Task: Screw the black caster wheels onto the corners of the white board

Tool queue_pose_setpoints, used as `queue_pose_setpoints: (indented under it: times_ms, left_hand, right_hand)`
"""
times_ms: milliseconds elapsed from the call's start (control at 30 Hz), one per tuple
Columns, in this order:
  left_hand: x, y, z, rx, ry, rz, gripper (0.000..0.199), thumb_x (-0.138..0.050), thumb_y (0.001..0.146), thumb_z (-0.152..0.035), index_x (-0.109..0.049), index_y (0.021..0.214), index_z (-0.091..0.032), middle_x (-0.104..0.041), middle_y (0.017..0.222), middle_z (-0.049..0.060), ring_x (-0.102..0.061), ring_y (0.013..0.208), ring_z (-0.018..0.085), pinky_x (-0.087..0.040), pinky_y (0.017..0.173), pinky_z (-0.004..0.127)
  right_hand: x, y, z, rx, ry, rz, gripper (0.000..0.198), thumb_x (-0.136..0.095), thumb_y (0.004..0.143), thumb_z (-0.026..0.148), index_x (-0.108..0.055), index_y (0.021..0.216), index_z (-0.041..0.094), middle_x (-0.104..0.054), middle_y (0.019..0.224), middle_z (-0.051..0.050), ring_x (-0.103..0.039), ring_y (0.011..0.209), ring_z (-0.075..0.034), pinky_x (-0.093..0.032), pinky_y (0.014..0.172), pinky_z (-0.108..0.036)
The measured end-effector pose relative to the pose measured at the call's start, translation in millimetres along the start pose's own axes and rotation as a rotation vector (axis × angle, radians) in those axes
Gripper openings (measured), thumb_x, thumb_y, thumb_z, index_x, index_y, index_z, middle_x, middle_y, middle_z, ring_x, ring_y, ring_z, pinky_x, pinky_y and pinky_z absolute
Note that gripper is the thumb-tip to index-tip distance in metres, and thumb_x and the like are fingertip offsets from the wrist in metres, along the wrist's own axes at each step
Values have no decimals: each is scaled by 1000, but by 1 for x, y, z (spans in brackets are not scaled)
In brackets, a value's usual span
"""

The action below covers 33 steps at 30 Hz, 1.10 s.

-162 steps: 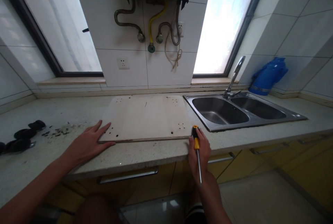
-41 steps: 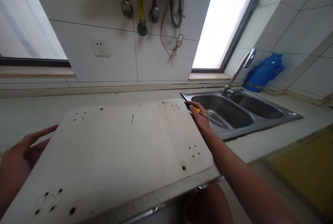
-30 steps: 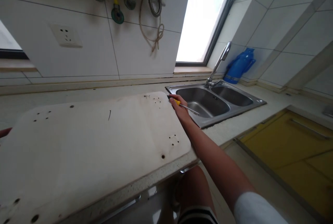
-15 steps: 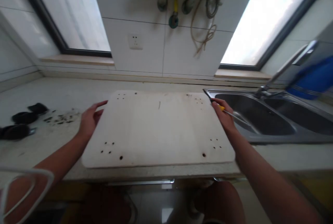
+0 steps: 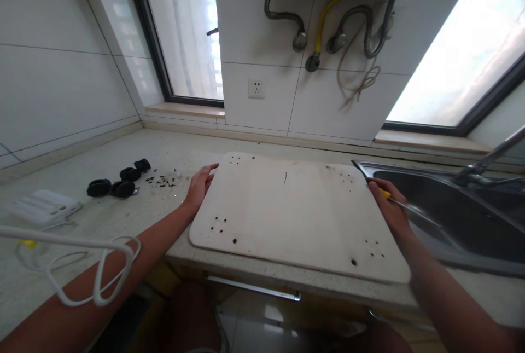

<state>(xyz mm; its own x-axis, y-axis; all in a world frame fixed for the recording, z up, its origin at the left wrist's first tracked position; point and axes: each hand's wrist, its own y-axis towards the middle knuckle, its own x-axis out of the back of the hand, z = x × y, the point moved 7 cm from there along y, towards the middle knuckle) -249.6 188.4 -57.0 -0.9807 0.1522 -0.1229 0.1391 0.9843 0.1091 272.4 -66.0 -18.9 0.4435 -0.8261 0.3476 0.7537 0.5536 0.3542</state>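
Observation:
A white board (image 5: pixel 262 205) with rounded corners and clusters of small holes lies flat on the counter, close to its front edge. My left hand (image 5: pixel 200 184) grips the board's left edge, its fingertips near the back corner and its thumb side partly hidden. At the right edge, my right hand (image 5: pixel 389 205) is closed around a screwdriver (image 5: pixel 414 210). A bit of yellow handle shows, and the metal shaft points right over the sink. That hand also rests against the board's side.
Several black round caster-like parts (image 5: pixel 99 187) and dark crumbs (image 5: pixel 162 180) lie on the left counter (image 5: pixel 180 148). Farther left is a white box (image 5: pixel 47 208) with a looping white cable (image 5: pixel 98 282) in the foreground. At right are the steel sink (image 5: pixel 410 175) and faucet (image 5: pixel 476 169).
My view has turned left, so the scene sits farther right and the white box has come into sight. Both hands stay at the board's edges, the screwdriver still in the right one.

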Motion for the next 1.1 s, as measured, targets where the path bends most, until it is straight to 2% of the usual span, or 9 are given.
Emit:
queue_pose_setpoints:
  times_ms: [267,467,533,633,700,767,833,900,1100]
  left_hand:
    - [-11,-50,-60,-292,441,67,70,-80,81,-65,-78,135,-21,-72,153,17,-59,148,41,-45,126,57]
    - [-71,-156,-44,-654,1279,829,79,-50,110,-72,-33,180,-40,-28,189,2,-31,174,32,-22,143,55]
    - [-52,-128,-46,-515,1448,695,78,-44,112,-69,-34,181,-33,-27,189,5,-29,175,34,-20,144,57]
    - [-2,-64,-70,-147,1623,53,80,-38,113,-53,-45,172,-1,-33,182,31,-29,172,50,-25,137,71]
    - [-12,-49,-79,-161,1610,-78,85,-33,113,-54,-40,172,6,-26,182,36,-22,172,55,-22,136,75]
    - [-58,-53,-80,-388,1481,36,83,-29,114,-58,-38,176,-5,-28,186,24,-28,174,42,-25,140,59]
    - [-117,-68,-67,-624,1377,439,81,-32,112,-66,-37,180,-21,-27,189,11,-31,174,31,-27,141,46]
    - [-140,-62,-55,-578,1426,587,82,-52,102,-78,-46,174,-40,-36,187,-2,-36,172,27,-26,141,39]
    - [-6,21,-96,-164,1503,-122,80,-39,107,-54,-50,165,-1,-43,175,35,-41,162,53,-38,127,68]
  right_hand:
    - [5,-4,-6,12,31,-14,73,-72,74,77,-83,115,18,-78,99,-12,-67,90,-27,-53,82,-42]
    - [2,-5,-14,12,25,20,63,-75,84,72,-82,119,20,-80,107,-10,-71,100,-28,-55,89,-42]
    - [1,-4,-16,5,16,27,53,-75,92,64,-80,122,20,-80,109,-8,-72,101,-26,-57,93,-43]
    - [1,-3,-15,-6,-5,31,42,-74,103,53,-76,125,18,-78,118,-7,-73,109,-23,-61,103,-46]
    - [0,-3,-14,-21,-19,37,39,-73,106,50,-74,127,17,-76,125,-8,-74,115,-23,-63,106,-48]
    - [0,-4,-12,-34,-20,49,38,-73,106,48,-73,128,17,-75,130,-9,-74,117,-24,-64,106,-48]
    - [1,-7,-11,-44,-11,64,38,-74,106,47,-73,129,17,-75,131,-9,-74,117,-24,-65,105,-47]
    - [2,-10,-12,-64,4,76,38,-73,106,48,-73,130,17,-75,130,-9,-74,115,-23,-66,102,-46]
    - [5,-11,-17,-82,36,58,38,-73,107,48,-72,128,17,-76,124,-8,-75,108,-21,-66,98,-43]
